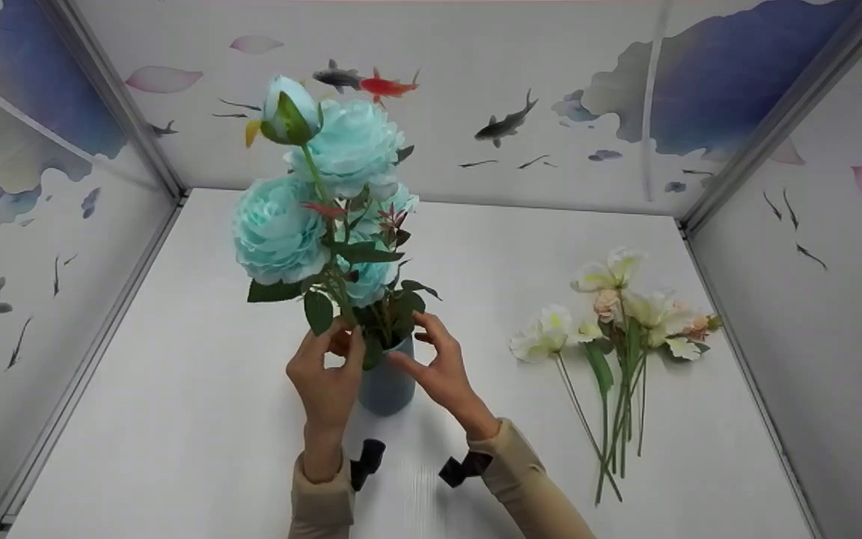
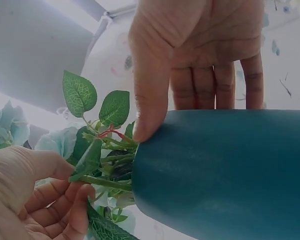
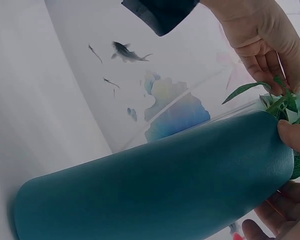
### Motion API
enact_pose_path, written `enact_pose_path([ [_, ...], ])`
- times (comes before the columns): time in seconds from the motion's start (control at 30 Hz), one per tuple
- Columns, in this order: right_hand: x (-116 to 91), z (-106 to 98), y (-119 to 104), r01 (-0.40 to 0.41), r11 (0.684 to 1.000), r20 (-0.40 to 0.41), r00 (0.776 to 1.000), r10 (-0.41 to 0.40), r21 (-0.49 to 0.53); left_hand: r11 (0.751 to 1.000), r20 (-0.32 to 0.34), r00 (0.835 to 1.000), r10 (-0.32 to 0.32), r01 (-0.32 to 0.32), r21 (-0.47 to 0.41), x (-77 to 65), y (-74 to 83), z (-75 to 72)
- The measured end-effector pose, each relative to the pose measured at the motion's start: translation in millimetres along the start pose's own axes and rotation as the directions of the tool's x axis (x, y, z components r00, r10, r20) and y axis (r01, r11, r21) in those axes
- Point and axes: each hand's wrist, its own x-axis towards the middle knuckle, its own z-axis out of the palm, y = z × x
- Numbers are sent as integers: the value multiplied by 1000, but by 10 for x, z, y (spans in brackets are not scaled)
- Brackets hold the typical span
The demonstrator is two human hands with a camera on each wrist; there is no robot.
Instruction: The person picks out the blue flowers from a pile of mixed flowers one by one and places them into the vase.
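Observation:
A tall blue-green vase point(image 1: 386, 391) stands upright on the table, holding artificial turquoise peonies point(image 1: 281, 230) with dark green leaves. At the vase's mouth, my left hand point(image 1: 328, 385) pinches a green stem point(image 2: 109, 184) between thumb and fingers, just outside the rim. The right hand point(image 1: 442, 370) holds the vase at its top, thumb point(image 2: 151, 112) on the rim and fingers round the far side. In the right wrist view, the vase's smooth wall point(image 3: 155, 175) fills the lower part, and leaves hide some of its opening.
To the right on the white table point(image 1: 176, 419) lies a loose bunch of white and peach flowers point(image 1: 625, 314) with long stems. Walls printed with fish and petals enclose the table on the left, right and back. Black wrist cameras point(image 1: 465, 469) hang by both sleeves.

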Motion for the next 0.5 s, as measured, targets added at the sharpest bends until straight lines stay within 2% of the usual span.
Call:
enact_pose_path([
  [0.3,1,0,3,5,1000,-4,1000,-5,2,1000,-3,1000,-11,11,28,-54,-10,46],
  [0.5,3,-2,11,14,1000,-7,1000,-14,2,996,-11,1000,-6,7,94,-82,-19,68],
])
